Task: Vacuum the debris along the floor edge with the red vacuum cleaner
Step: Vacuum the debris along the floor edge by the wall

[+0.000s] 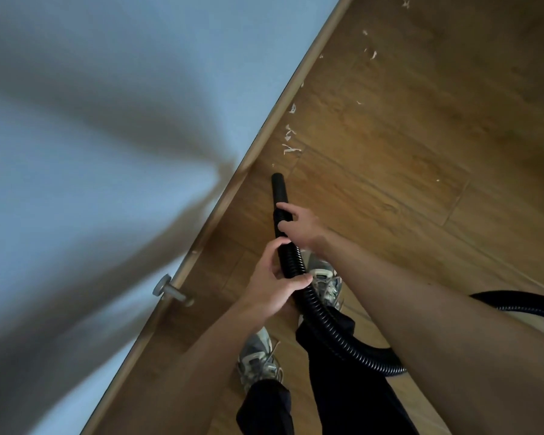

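Note:
A black ribbed vacuum hose [319, 312] ends in a smooth black nozzle [279, 187] that points along the wooden skirting [266, 127], just short of it. My right hand [299, 222] grips the hose right behind the nozzle. Lower down, my left hand [272, 282] holds the ribbed part. Several white scraps of debris [290, 146] lie on the wooden floor a little ahead of the nozzle, beside the skirting, and more scraps [371, 51] are scattered further on. The red vacuum body is out of view.
A pale blue wall [107, 152] fills the left side. A metal door stopper [170, 291] sticks out near the skirting beside my feet [324, 277]. The hose loops off to the right edge [522, 301]. Wooden floor [421, 152] stretches right.

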Demonstrator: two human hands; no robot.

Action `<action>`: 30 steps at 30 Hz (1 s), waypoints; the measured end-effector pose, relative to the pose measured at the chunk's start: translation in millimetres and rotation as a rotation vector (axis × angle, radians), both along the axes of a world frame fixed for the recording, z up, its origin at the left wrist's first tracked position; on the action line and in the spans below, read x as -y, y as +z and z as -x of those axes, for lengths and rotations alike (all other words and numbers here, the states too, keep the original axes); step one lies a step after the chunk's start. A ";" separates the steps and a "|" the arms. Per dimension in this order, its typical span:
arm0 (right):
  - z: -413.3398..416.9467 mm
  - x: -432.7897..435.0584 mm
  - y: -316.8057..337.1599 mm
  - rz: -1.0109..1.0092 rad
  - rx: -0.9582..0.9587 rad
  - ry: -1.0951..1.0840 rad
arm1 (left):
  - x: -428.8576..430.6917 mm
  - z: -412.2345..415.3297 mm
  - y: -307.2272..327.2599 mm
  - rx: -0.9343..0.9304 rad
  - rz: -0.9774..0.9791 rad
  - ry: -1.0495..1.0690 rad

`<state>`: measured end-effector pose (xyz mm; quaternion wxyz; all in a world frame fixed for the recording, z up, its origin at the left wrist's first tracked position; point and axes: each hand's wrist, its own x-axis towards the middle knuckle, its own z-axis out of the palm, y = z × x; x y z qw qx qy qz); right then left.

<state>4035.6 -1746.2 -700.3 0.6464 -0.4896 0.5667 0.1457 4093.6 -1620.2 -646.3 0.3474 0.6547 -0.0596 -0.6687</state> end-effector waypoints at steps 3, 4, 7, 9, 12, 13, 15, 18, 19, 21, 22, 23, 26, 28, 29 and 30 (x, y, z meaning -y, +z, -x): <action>0.6 3.4 -4.3 -0.013 0.008 0.002 | 1.4 0.6 -3.4 0.011 -0.017 0.009; 0.9 3.3 -6.1 -0.010 0.008 -0.001 | 2.2 0.7 -4.5 0.013 -0.028 0.007; 0.6 4.0 -10.5 0.019 0.016 0.004 | 4.9 -0.6 -6.8 0.029 -0.048 -0.018; -1.3 5.6 -12.4 0.022 0.023 0.014 | 6.1 -2.3 -7.5 0.033 -0.053 -0.030; -6.3 9.0 -13.9 0.016 0.034 0.022 | 8.9 -7.3 -7.0 0.053 -0.052 -0.047; -8.6 10.3 -14.1 0.012 0.037 0.020 | 10.5 -9.2 -6.3 0.061 -0.051 -0.050; -14.0 12.7 -14.1 -0.001 0.044 0.018 | 14.4 -13.1 -5.2 0.080 -0.050 -0.053; -23.2 18.9 -14.3 -0.014 0.057 0.029 | 20.0 -18.0 -5.5 0.115 -0.041 -0.052; -25.8 21.4 -14.4 -0.014 0.057 0.033 | 22.1 -19.4 -5.9 0.125 -0.042 -0.052; -30.2 25.7 -15.4 -0.016 0.064 0.040 | 26.3 -21.7 -7.1 0.145 -0.050 -0.059; -31.7 27.3 -15.6 -0.018 0.067 0.045 | 27.9 -22.4 -7.6 0.149 -0.053 -0.066; -32.6 28.4 -15.9 -0.021 0.069 0.052 | 28.8 -22.8 -8.2 0.150 -0.052 -0.072; -31.7 29.1 -16.8 -0.037 0.069 0.052 | 29.1 -23.4 -8.4 0.147 -0.053 -0.089; -27.3 28.5 -16.8 -0.041 0.071 0.038 | 30.4 -23.2 -7.5 0.140 -0.063 -0.116; -24.0 28.4 -16.8 -0.034 0.069 0.028 | 31.5 -22.6 -7.2 0.134 -0.066 -0.135; -20.2 28.3 -16.5 -0.022 0.064 0.014 | 32.6 -21.7 -6.9 0.125 -0.069 -0.154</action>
